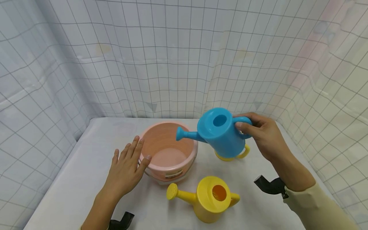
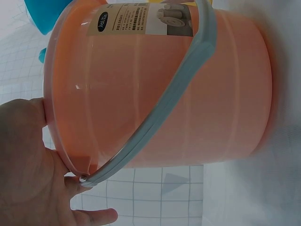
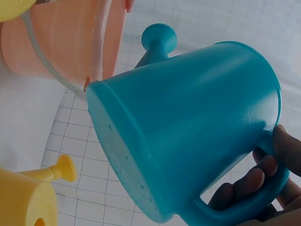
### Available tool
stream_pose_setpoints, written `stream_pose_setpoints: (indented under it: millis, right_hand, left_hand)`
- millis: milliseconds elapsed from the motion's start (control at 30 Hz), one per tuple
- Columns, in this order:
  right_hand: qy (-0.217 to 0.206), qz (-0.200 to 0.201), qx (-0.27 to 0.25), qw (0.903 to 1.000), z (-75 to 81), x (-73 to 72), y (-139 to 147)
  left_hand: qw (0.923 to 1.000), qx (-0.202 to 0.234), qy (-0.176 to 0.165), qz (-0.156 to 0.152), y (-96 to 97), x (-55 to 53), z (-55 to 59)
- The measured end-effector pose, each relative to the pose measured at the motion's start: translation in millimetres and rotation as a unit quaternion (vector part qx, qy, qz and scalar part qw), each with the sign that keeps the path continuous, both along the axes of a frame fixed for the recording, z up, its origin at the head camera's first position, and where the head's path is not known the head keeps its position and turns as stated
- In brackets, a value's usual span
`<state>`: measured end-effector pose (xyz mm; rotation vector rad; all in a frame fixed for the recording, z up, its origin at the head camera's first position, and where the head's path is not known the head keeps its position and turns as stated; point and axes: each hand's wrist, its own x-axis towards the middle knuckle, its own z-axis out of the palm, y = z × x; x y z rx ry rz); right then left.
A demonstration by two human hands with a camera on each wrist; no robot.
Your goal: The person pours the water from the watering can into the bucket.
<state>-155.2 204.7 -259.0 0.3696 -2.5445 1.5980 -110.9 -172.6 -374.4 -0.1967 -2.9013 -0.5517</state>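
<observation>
My right hand [image 1: 263,135] grips the handle of a blue watering can [image 1: 221,134], fingers curled through the loop. The can is raised off the table, its spout reaching over the right rim of a pink bucket [image 1: 172,168]. On the bucket's left rim rests my left hand [image 1: 126,171], its fingers extended. The left wrist view shows the bucket's grey handle [image 2: 164,103] hanging down along the side, and a paper label [image 2: 141,20]. Within the part of the bucket I can see, only its pink floor shows. Water on the blue can cannot be made out clearly.
A yellow watering can [image 1: 211,201] stands in front of the bucket, spout pointing left. Behind the blue can, another yellow object with a handle [image 1: 244,151] is mostly hidden. White cloth covers the table [image 1: 86,153]; grid-patterned curtains [image 1: 178,64] enclose its back and sides.
</observation>
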Motion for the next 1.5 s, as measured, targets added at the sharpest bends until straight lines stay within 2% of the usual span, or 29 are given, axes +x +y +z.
stream_pose_setpoints:
  millis: [467,967,1500]
  right_hand:
    - [-0.017,0.015,0.002,0.9997,8.6,-7.0,-13.5]
    - [-0.017,0.026,0.042,0.9986,15.8,-17.4,-28.4]
    - [-0.027,0.049,0.052,0.9971,19.6,-26.1,-37.6]
  left_hand:
    - [1.0,0.0,0.002,0.0,-0.3,0.8,-1.0]
    - [1.0,0.001,-0.003,0.001,-1.0,1.1,-0.6]
    - [1.0,-0.001,-0.005,0.003,-0.6,0.2,-0.1]
